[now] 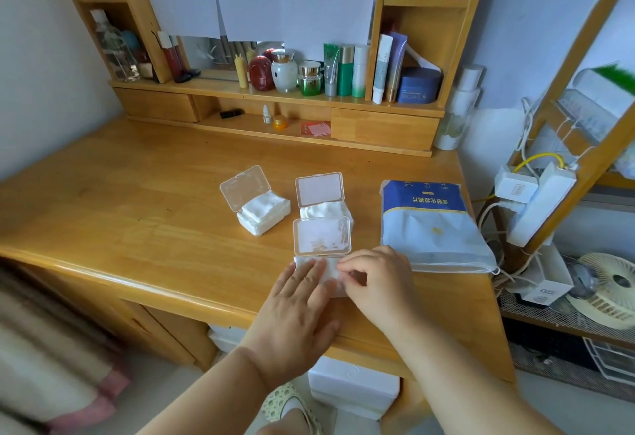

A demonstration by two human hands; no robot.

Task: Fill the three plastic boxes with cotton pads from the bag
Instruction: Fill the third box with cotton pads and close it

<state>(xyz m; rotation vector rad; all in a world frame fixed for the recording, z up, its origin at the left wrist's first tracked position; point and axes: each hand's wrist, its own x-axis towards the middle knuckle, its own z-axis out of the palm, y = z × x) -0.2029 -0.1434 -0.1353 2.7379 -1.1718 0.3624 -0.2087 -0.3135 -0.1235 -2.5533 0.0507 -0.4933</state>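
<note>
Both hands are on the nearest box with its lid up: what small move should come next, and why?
Probably swing the nearest box's lid down and press it shut. The left hand lies flat on its cotton pads, the right hand pinches at their edge, and all three boxes look full.

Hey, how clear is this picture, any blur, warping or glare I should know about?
Head view: soft, even daylight and faint shadows; the left hand, right hand and the three plastic boxes are sharp; wide-angle bending curves the desk edge and shelf posts; the lower-left fabric is smeared; mild sheen on the nearest open lid.
</note>
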